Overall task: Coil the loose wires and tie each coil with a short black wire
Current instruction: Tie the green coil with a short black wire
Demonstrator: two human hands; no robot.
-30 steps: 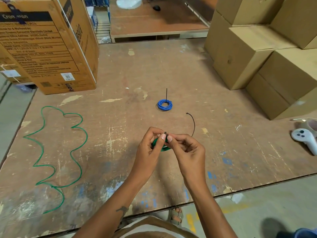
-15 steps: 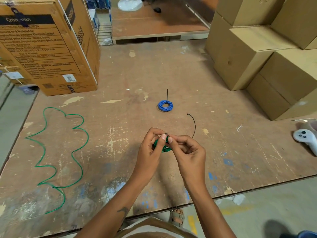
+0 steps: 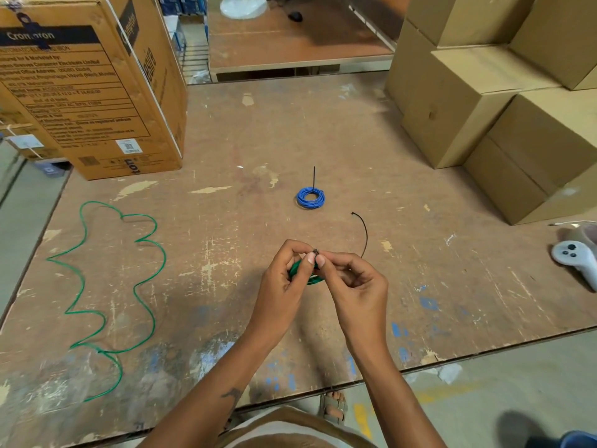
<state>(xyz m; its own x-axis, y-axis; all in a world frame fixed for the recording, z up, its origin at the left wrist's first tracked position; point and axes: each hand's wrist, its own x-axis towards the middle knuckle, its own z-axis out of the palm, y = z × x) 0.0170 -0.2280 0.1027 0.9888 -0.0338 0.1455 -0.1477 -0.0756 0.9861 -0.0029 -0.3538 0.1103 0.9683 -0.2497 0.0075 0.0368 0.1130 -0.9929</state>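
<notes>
Little has shifted: left hand [image 3: 279,279] still grips the green coil [image 3: 302,273] while right hand [image 3: 353,286] keeps pinching its short black wire [image 3: 364,232], tie unfinished.

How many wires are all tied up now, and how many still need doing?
One looks done: the blue coil lies on the table with a black tie sticking up from it. One is in hand: the left hand holds the green coil while the right hand pinches the short black wire at its top. One is left: the long green wire lies loose on the left.
</notes>
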